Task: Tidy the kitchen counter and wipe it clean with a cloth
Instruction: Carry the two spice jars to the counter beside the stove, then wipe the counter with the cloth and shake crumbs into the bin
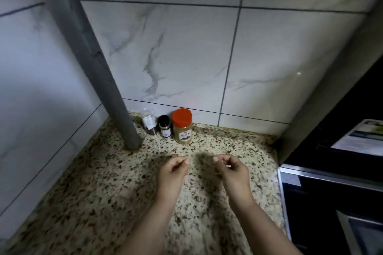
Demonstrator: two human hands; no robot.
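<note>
Both hands empty, left hand (173, 168) and right hand (232, 168) loosely curled above counter (99, 182), no cloth in view; risk: wiping toward back corner knocks over red-lid jar (182, 126), dark bottle (164, 126) or clear jar (148, 120) beside pipe (124, 116).

Dim, soft indoor light w/ a bluish cast. Both hands throw blurry shadows onto the speckled counter (99, 182) just beyond them. Small glare spot on the marble wall tiles (298, 73) at right. Far right near-black. Wide-angle bend: grey pipe (87, 51) and grout lines lean. Overall soft, jar labels unreadable.
</note>
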